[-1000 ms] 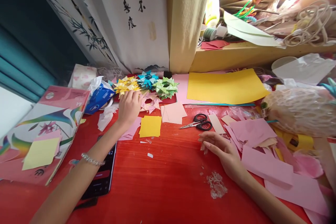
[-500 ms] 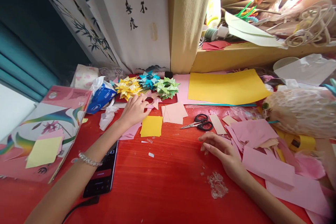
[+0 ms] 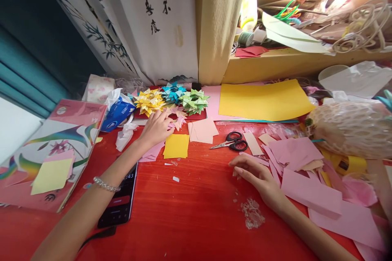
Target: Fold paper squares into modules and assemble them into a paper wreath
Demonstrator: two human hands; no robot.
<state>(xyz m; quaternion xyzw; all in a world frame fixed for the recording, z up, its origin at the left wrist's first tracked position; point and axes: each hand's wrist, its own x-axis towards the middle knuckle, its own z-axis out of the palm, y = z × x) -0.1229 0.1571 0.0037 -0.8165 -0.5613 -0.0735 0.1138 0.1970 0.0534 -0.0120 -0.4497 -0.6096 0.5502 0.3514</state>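
Observation:
My left hand [image 3: 157,128] reaches to the back of the red table, its fingers closed on the near edge of a pink folded-paper ring [image 3: 181,117]. Right behind that ring sit three pointed paper rings: yellow [image 3: 149,102], blue [image 3: 174,92] and green [image 3: 195,102]. Just in front of the hand lie yellow paper squares [image 3: 176,147] and pink paper pieces [image 3: 152,153]. Pale pink squares [image 3: 203,130] are to its right. My right hand [image 3: 260,177] rests over the table with loosely bent fingers and nothing in it, near black-handled scissors [image 3: 235,142].
A phone [image 3: 120,200] lies under my left forearm. Pink paper sheets [image 3: 310,191] pile up at the right, beside a bundle in white foam netting [image 3: 352,128]. Clear scraps [image 3: 252,214] lie near my right wrist. A large yellow sheet [image 3: 263,100] covers the back.
The fingers of my left hand have shifted slightly, and more of the pink ring shows beside them. My right hand keeps nearly the same pose.

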